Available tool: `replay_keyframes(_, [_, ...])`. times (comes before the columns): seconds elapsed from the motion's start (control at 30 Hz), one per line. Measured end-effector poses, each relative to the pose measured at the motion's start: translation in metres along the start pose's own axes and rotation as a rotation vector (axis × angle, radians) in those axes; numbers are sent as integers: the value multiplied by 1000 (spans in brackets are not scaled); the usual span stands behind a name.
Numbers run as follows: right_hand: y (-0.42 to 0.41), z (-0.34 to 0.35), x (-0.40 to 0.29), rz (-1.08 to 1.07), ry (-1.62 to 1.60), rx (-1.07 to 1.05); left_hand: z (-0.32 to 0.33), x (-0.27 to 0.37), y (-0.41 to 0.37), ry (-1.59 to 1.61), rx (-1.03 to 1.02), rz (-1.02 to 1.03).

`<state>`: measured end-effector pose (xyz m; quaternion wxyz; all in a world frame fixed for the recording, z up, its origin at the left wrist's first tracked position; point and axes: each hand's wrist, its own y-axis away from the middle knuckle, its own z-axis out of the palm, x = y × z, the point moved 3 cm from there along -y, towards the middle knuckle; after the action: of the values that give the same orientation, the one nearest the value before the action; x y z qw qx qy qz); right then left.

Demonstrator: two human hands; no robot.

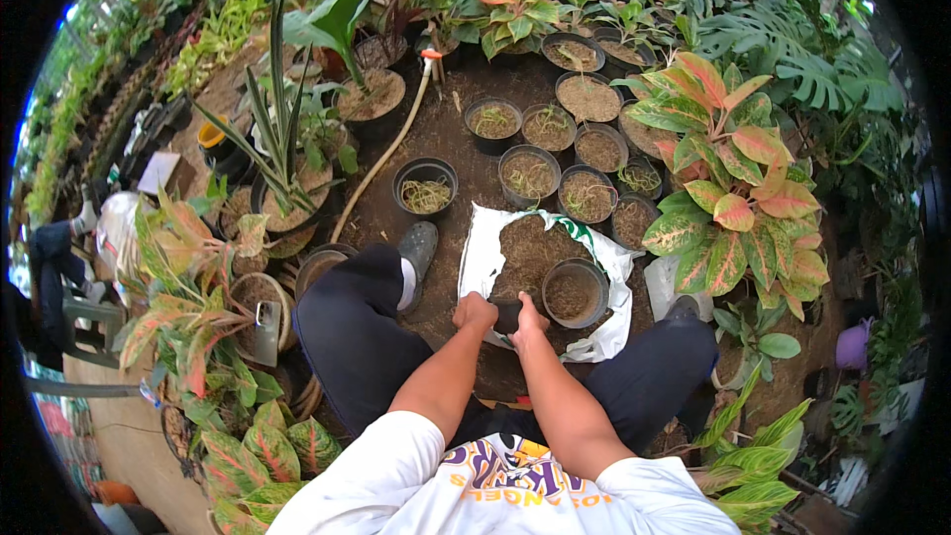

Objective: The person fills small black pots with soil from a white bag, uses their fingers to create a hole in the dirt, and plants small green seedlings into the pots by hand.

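Observation:
Between my two hands is a small black plastic pot, held low at the near edge of an opened white sack. My left hand grips its left side and my right hand its right side. What the pot contains cannot be made out. Dark, loose potting soil fills the opened sack. Just right of my right hand, a larger black pot partly filled with soil rests on that soil.
Several black pots with soil and thin green cuttings stand beyond the sack. One pot of cuttings sits apart by my shoe. A hose with an orange valve crosses the ground. Red-green aglaonema leans in from the right. A phone rests at a left pot.

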<state>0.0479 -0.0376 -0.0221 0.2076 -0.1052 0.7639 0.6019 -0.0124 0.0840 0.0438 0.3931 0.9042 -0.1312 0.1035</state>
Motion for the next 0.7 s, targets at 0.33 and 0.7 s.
replay_keyframes(0.33, [7,-55,3,47,160,308,31,5,-12,-207,-115,125])
replay_keyframes(0.7, [-74,15,10,-131,36,-32,10,19,0,-47,-141,21])
